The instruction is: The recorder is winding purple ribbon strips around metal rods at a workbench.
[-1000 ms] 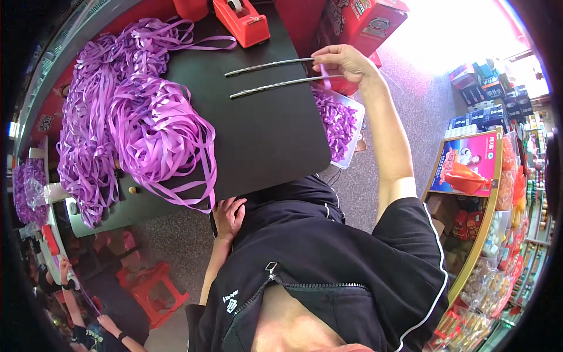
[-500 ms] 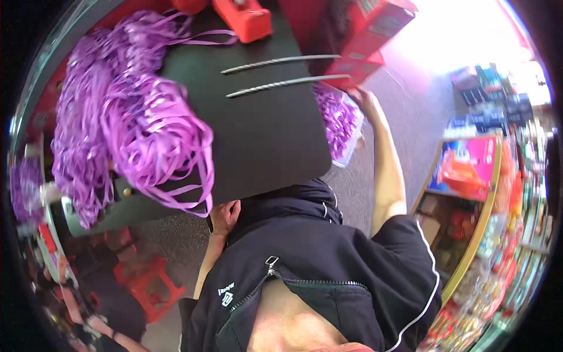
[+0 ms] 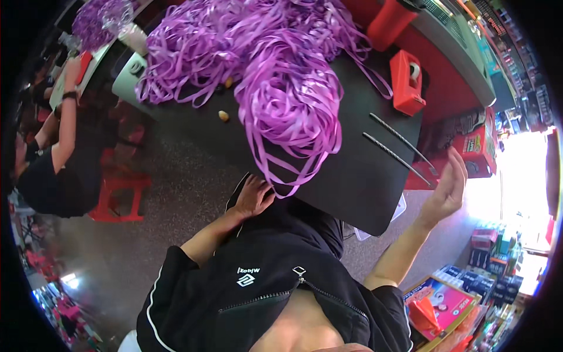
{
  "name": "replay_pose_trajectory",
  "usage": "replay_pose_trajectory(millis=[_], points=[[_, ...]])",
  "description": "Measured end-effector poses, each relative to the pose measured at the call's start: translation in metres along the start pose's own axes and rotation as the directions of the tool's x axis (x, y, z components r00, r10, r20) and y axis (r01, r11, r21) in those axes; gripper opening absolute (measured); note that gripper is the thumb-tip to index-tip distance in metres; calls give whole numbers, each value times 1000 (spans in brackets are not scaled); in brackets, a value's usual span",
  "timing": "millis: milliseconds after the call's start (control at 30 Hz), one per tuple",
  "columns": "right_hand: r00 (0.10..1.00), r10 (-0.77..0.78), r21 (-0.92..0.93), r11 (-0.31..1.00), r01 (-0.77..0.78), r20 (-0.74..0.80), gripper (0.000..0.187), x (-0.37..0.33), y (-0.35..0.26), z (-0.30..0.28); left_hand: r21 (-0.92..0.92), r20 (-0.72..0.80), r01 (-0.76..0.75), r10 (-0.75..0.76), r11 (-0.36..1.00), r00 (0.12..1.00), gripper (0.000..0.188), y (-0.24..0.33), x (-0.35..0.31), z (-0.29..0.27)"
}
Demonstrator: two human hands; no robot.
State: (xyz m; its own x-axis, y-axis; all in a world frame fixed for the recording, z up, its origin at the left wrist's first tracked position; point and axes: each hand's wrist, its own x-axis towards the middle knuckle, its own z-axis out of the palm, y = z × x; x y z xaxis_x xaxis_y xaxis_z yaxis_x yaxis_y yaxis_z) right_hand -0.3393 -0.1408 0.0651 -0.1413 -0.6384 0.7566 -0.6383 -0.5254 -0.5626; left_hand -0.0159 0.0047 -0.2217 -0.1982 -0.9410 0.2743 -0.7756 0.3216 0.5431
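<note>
A big heap of shiny purple ribbon (image 3: 287, 97) covers the far part of the dark table (image 3: 369, 193), its looped end hanging over the near edge. My left hand (image 3: 255, 196) rests at my lap beside those loops, fingers loosely laid out and nothing seen in them. Past the table's right edge, my right hand (image 3: 447, 190) is raised with its fingers stretched out, holding nothing I can see. Close to it lie two thin metal rods (image 3: 402, 141) with spiral ends, like long drill bits. They stick out over the edge. A clear plastic box (image 3: 399, 209) shows partly under the corner.
A red tape dispenser (image 3: 407, 85) and a red cylinder (image 3: 392, 24) stand at the far right. Small brown nut-like bits (image 3: 223, 116) lie left of the ribbon. Red boxes (image 3: 478, 144) stand beyond the rods. At left, another person (image 3: 61, 158) is near a red stool (image 3: 120, 196).
The view has swung to the right. My right hand has come up from beside the plastic box of purple pieces, which the table now mostly hides. My left hand remains near my lap.
</note>
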Motion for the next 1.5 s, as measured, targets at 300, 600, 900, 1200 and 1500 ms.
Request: replay_pose_trajectory(millis=[300,600,900,1200,1500], points=[[727,-330,267,941,206,602,16,48,-85,119,-29,-11,52,-53,998,999,43,-2,-11,-3],[448,-295,191,946,263,844,21,51,-68,217,-27,48,80,-79,996,996,42,-1,-13,-10],[536,-428,267,896,354,727,18,40,-87,192,-42,25,62,-61,997,998,42,-4,-15,-9],[-337,-687,636,725,-265,644,11,-1,-111,25,-21,132,68,-65,997,989,50,-1,-16,-6],[391,104,110,866,-488,915,11,-32,-5,-175,-68,839,250,-80,966,538,54,89,38,-69]])
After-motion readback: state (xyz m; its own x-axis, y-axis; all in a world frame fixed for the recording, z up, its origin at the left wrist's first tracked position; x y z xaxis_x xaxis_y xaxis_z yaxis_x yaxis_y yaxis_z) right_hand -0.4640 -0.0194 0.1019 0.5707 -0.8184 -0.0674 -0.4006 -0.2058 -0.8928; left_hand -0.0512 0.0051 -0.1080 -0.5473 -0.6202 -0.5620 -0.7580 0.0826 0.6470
